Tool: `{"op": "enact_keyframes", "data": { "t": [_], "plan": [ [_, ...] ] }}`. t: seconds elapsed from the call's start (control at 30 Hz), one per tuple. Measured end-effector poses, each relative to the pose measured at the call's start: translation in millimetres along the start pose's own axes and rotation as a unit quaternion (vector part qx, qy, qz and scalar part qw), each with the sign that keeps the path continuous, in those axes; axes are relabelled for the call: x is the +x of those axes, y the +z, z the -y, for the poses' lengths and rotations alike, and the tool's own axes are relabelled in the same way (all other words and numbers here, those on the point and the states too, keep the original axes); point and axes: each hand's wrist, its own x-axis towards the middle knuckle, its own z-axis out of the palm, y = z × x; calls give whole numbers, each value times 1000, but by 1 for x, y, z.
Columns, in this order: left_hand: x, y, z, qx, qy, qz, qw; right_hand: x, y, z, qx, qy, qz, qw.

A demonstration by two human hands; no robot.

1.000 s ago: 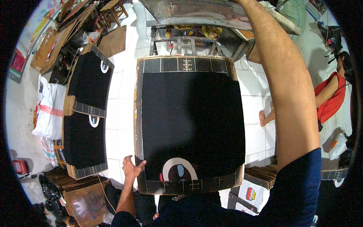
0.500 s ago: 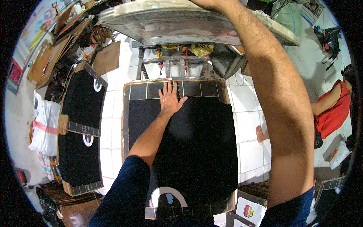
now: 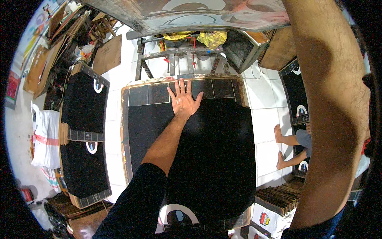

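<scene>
My left hand (image 3: 185, 98) lies with fingers spread on the dark, gridded top band (image 3: 223, 88) of the board in front of me. Black fabric (image 3: 211, 151) covers most of that board, with a white-rimmed eye print (image 3: 179, 216) at its near end. My right forearm rises along the right side and out through the top edge; its hand is out of view. A large smeared frame (image 3: 191, 16) with pale eye shapes is raised above the board's far end.
Boards with black fabric (image 3: 83, 99) stand left and right. A white bundle (image 3: 45, 139) lies far left. A co-worker's bare legs (image 3: 286, 139) are at the right. Cardboard sheets (image 3: 278, 193) are stacked lower right; yellow plastic (image 3: 213, 39) lies beneath the raised frame.
My left hand has moved from the board's left edge onto its far band. My right arm has shifted rightward, and its hand has left view. More of the raised frame's underside shows.
</scene>
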Motion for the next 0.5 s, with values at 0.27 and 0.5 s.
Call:
{"op": "enact_keyframes", "data": {
  "t": [0.27,0.5],
  "plan": [
    [-9,-9,26,-307,34,-163,937,-93,-12,48,33,139,96,985],
    [-169,-166,21,-780,-84,-325,529,-253,90,101,-68,-7,-240,968]
  ]
}}
